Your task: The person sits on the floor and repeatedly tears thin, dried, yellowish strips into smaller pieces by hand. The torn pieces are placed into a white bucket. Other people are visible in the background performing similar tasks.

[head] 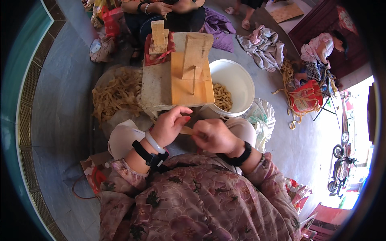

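Between my two hands stretches a flat tan strip [187, 130]. My right hand [215, 135] is closed in a fist around its right end. The strip's other end runs into the palm of my left hand [168, 125], where the lower fingers are hidden; thumb and forefinger are curled with a gap between them. Both hands are over my lap, just short of a low table [156, 87]. On it sits a wooden board [181, 93] with an upright wooden block [197, 52] and a thin upright stick [194, 81].
Right of the table stands a white bucket [238, 75] partly filled with small knotted tan pieces [222, 97]. A heap of loose tan strips [117, 93] lies to the left. Across the table a person's hands [169, 7] work. Another person [318, 51] bends near a red bag [306, 96].
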Demonstrator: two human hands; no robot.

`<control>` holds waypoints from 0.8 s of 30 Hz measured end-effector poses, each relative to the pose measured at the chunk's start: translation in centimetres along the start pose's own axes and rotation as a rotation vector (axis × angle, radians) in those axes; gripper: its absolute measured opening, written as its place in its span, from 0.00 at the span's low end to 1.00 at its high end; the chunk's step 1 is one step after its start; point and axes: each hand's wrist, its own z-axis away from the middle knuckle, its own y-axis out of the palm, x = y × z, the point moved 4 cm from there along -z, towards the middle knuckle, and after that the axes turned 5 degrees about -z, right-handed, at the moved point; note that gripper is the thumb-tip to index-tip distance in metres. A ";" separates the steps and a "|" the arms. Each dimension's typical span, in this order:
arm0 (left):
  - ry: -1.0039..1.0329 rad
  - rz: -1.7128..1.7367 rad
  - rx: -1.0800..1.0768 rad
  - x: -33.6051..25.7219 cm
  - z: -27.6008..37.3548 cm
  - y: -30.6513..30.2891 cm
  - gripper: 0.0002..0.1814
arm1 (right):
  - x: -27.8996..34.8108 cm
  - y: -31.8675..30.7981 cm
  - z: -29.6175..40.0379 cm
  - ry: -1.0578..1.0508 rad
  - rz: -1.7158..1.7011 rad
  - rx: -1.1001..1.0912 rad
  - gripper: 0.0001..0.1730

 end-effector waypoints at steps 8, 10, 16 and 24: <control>-0.061 0.053 -0.012 1.9 -2.5 -2.9 0.08 | -5.2 -3.3 -0.8 0.112 -0.093 -0.165 0.14; -0.158 0.097 0.025 1.2 -2.6 -2.5 0.09 | -5.0 -2.5 -1.4 0.152 -0.081 -0.071 0.19; 0.018 0.058 -0.034 0.2 -2.5 -1.2 0.08 | -5.5 2.4 0.1 0.286 -0.675 -0.077 0.15; -0.049 0.083 0.011 1.8 -2.6 -1.2 0.07 | -3.9 -0.3 0.1 0.235 -0.220 -0.134 0.08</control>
